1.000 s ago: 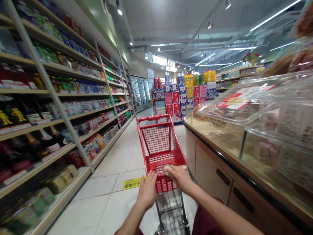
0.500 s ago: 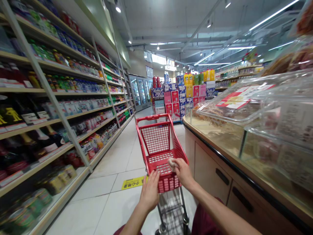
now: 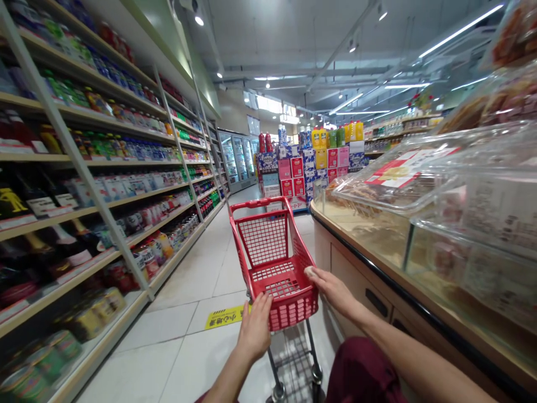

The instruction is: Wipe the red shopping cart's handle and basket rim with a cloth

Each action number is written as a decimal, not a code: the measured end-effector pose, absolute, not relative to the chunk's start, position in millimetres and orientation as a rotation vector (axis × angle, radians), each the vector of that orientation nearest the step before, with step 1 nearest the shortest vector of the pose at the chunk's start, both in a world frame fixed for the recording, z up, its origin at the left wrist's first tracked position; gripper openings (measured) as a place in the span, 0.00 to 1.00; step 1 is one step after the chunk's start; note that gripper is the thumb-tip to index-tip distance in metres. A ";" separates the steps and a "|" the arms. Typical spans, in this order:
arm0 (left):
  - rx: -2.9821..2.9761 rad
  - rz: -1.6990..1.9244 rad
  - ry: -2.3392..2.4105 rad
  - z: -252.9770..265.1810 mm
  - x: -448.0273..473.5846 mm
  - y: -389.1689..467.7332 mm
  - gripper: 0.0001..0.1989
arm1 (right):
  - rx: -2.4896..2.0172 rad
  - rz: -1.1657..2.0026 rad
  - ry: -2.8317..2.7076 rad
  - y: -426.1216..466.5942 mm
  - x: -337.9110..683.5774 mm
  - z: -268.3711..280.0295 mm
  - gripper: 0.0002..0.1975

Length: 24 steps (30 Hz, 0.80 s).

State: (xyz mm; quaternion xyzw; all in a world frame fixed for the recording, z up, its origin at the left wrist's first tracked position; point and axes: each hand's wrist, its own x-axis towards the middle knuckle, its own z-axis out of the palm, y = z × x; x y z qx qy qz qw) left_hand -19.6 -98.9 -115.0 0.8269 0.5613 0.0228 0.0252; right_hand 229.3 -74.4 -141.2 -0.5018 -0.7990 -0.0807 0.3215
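Note:
A red plastic shopping cart (image 3: 299, 267) with a gridded basket stands on the tiles right in front of me. At the near left corner of its basket, my left hand (image 3: 255, 331) is curled over the rim, the thumb side out of sight. My right hand (image 3: 333, 288) pinches a small wadded white cloth (image 3: 309, 272) against the basket's right rim, near the right corner. The cloth is mostly covered by the fingers. Inside the basket only the red slotted floor shows.
Drink shelves (image 3: 138, 240) line the left side. A counter (image 3: 348, 263) with clear plastic food boxes (image 3: 390, 173) runs close along the right. Stacked drink cartons (image 3: 297, 168) stand ahead. A yellow floor sign (image 3: 226, 317) lies left of the cart.
My right hand has moved with the cloth from inside the basket out to its right rim. My left hand keeps its place on the cart. The view has shifted slightly.

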 end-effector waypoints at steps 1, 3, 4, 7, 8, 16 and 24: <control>2.559 0.083 1.729 -116.2 -18.8 -98.5 0.39 | -1.302 -0.226 -2.053 -78.2 218.1 -145.9 0.18; 2.557 0.094 1.718 -116.6 -18.6 -98.6 0.38 | -1.217 -0.253 -2.010 -86.5 191.1 -157.2 0.19; 2.554 0.090 1.715 -115.8 -19.3 -99.0 0.38 | -1.150 -0.263 -2.039 -89.6 180.5 -162.0 0.18; 2.548 0.061 1.727 -111.3 -23.1 -101.3 0.37 | -1.062 -0.298 -2.101 -90.3 179.3 -165.9 0.16; 2.544 0.050 1.736 -109.9 -23.9 -102.0 0.37 | -1.120 -0.305 -2.074 -88.2 187.5 -163.9 0.16; 2.541 0.032 1.763 -109.6 -18.6 -103.9 0.38 | -1.278 -0.240 -1.970 -87.6 174.2 -159.1 0.22; 2.553 0.055 1.772 -116.2 -21.9 -101.8 0.39 | -1.350 -0.279 -1.840 -84.5 197.9 -162.8 0.19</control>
